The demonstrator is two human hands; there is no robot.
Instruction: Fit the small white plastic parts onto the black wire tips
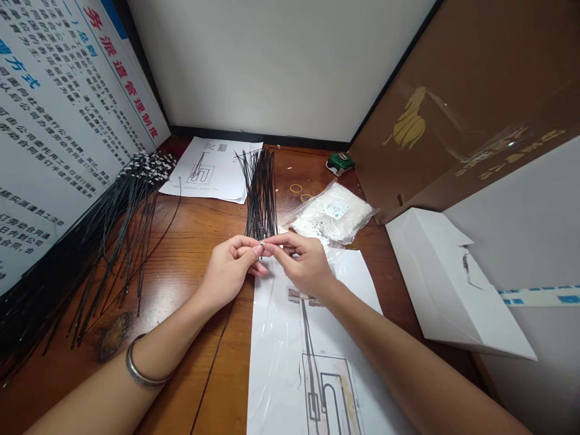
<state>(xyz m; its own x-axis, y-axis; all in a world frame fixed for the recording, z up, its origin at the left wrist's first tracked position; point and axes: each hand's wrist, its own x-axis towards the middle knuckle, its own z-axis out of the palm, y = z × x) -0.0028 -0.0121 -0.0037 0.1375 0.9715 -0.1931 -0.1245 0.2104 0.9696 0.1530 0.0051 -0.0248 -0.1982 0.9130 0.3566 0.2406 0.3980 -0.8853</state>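
And here at the middle of the table (181,284), fingertips meet: the left hand (228,266) pinches a tiny white piece (262,243), and the right hand (306,261) pinches at it too, thumb and forefinger pressed together. A black wire (214,362) trails below the left hand toward the near edge. Just beyond the fingers lies a bunch (261,193) of black wires; to its right, a clear bag (338,211) of white bits. Under the right hand, a printed sheet (281,362)!
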